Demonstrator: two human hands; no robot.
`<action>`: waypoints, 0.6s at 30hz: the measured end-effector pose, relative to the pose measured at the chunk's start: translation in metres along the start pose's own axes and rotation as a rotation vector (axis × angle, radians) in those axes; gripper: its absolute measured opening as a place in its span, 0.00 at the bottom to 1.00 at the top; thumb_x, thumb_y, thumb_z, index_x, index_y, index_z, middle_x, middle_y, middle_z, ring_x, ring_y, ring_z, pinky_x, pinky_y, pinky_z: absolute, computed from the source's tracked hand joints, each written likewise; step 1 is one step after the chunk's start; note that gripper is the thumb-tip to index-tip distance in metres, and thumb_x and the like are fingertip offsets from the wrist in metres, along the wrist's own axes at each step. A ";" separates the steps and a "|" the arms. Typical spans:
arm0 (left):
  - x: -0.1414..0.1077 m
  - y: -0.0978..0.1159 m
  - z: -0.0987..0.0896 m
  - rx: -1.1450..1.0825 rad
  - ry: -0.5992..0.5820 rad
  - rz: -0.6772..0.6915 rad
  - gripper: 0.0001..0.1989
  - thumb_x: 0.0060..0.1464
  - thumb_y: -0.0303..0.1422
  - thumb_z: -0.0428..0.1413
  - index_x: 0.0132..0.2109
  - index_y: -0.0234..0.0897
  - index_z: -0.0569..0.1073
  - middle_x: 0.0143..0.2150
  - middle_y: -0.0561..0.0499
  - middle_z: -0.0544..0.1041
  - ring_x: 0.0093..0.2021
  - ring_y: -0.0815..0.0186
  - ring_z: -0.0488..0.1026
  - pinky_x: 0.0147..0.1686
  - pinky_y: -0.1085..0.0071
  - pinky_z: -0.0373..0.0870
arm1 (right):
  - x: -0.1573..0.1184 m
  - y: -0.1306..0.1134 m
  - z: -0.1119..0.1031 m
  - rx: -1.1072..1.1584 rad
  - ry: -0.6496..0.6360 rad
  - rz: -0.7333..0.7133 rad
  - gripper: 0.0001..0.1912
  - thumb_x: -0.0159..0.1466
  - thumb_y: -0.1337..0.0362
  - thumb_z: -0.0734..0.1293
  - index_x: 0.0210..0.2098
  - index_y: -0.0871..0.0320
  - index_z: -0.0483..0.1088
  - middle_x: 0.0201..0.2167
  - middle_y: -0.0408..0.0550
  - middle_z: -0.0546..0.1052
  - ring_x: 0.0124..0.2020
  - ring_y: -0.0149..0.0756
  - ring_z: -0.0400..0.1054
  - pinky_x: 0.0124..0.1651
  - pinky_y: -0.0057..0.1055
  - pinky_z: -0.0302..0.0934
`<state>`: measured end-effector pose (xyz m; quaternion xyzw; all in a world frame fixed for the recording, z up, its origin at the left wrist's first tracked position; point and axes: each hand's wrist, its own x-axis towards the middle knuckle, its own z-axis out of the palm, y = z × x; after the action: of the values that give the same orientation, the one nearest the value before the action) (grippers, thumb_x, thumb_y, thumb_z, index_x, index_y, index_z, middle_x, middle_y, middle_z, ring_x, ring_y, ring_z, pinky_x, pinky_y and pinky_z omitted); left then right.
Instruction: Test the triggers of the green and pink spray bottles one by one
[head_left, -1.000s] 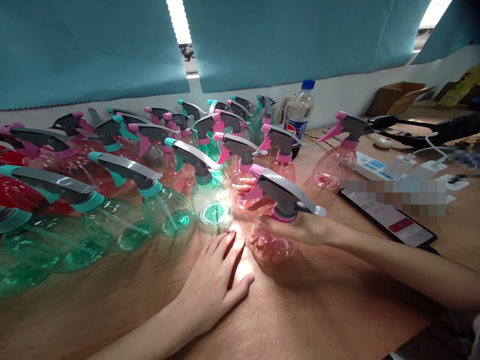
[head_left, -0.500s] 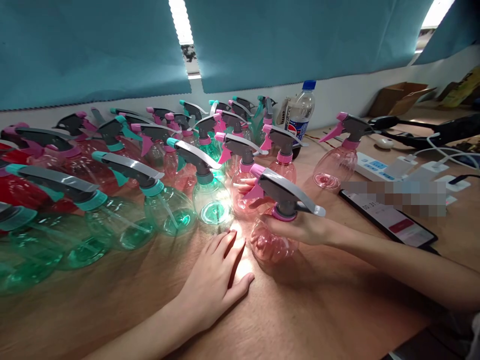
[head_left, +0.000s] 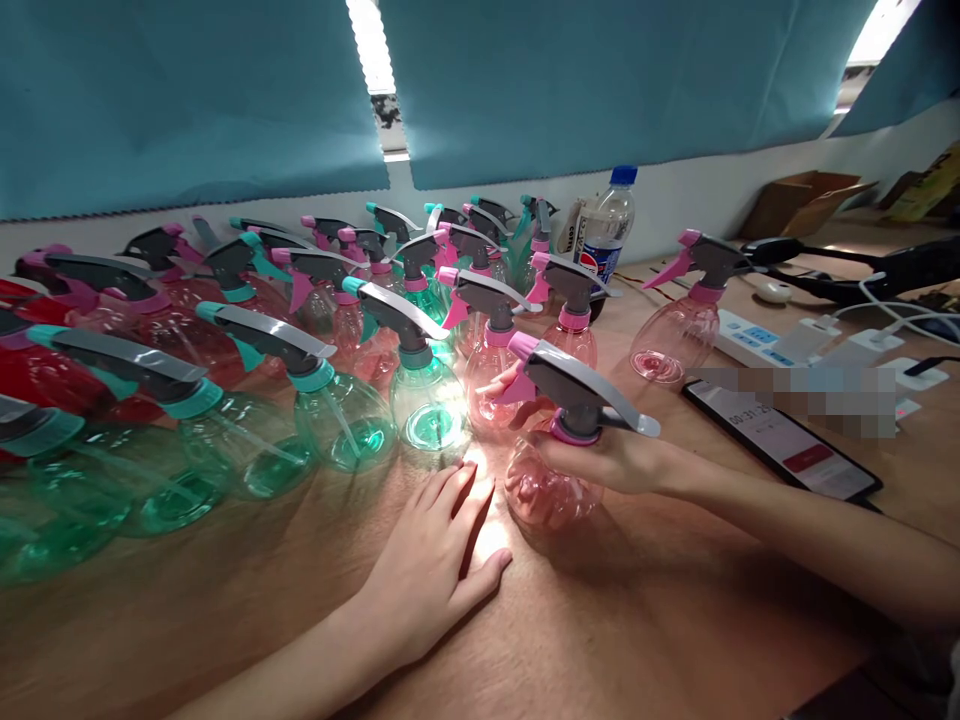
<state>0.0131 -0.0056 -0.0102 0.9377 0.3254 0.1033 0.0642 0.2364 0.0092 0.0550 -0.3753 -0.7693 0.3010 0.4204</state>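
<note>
My right hand (head_left: 615, 455) is wrapped round the upper body of a pink spray bottle (head_left: 559, 495), just under its collar. The bottle stands upright on the table, its grey and pink spray head pointing left; some of my fingers are hidden behind it. Palm down, my left hand (head_left: 431, 560) lies on the table (head_left: 600, 630) with fingers stretched out and nothing in it. Just beyond its fingertips stands a green spray bottle (head_left: 427, 405). Behind the held bottle is another pink spray bottle (head_left: 491, 375).
Several green and pink spray bottles crowd the left and back. A lone pink spray bottle (head_left: 675, 335) stands right of the group, near a phone (head_left: 784, 440) and a power strip (head_left: 757, 345). At the back are a cola bottle (head_left: 604, 235) and a cardboard box (head_left: 802, 205).
The whole view has shifted slightly, so everything sits a little further right. Both hands keep their places, and the right hand still grips the pink spray bottle.
</note>
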 end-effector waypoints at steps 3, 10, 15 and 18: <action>0.000 0.000 -0.001 -0.002 0.000 0.000 0.27 0.61 0.43 0.49 0.62 0.34 0.61 0.62 0.39 0.62 0.60 0.50 0.57 0.57 0.51 0.57 | 0.001 -0.003 -0.001 -0.012 -0.010 -0.006 0.07 0.52 0.70 0.57 0.19 0.55 0.55 0.17 0.37 0.56 0.23 0.27 0.54 0.24 0.25 0.55; 0.001 0.000 -0.003 -0.005 -0.009 0.000 0.26 0.61 0.42 0.50 0.62 0.33 0.61 0.62 0.39 0.62 0.60 0.49 0.58 0.57 0.51 0.58 | 0.002 -0.008 -0.002 -0.006 -0.007 -0.002 0.09 0.52 0.71 0.57 0.19 0.54 0.52 0.15 0.36 0.55 0.23 0.28 0.55 0.27 0.26 0.57; 0.002 0.000 -0.003 0.001 -0.013 -0.003 0.26 0.61 0.41 0.49 0.62 0.34 0.61 0.61 0.39 0.63 0.60 0.49 0.58 0.57 0.51 0.58 | 0.004 -0.010 -0.002 -0.020 0.024 -0.067 0.09 0.51 0.72 0.57 0.19 0.54 0.52 0.16 0.36 0.55 0.23 0.28 0.55 0.28 0.27 0.58; 0.002 0.001 -0.003 0.002 -0.011 -0.007 0.26 0.62 0.42 0.49 0.63 0.35 0.60 0.62 0.40 0.62 0.60 0.50 0.58 0.57 0.51 0.58 | 0.004 -0.008 -0.001 -0.008 0.019 -0.041 0.07 0.51 0.72 0.57 0.20 0.55 0.54 0.17 0.36 0.56 0.22 0.28 0.54 0.26 0.27 0.57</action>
<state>0.0145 -0.0050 -0.0071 0.9373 0.3282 0.0976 0.0652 0.2335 0.0084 0.0632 -0.3639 -0.7741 0.2854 0.4322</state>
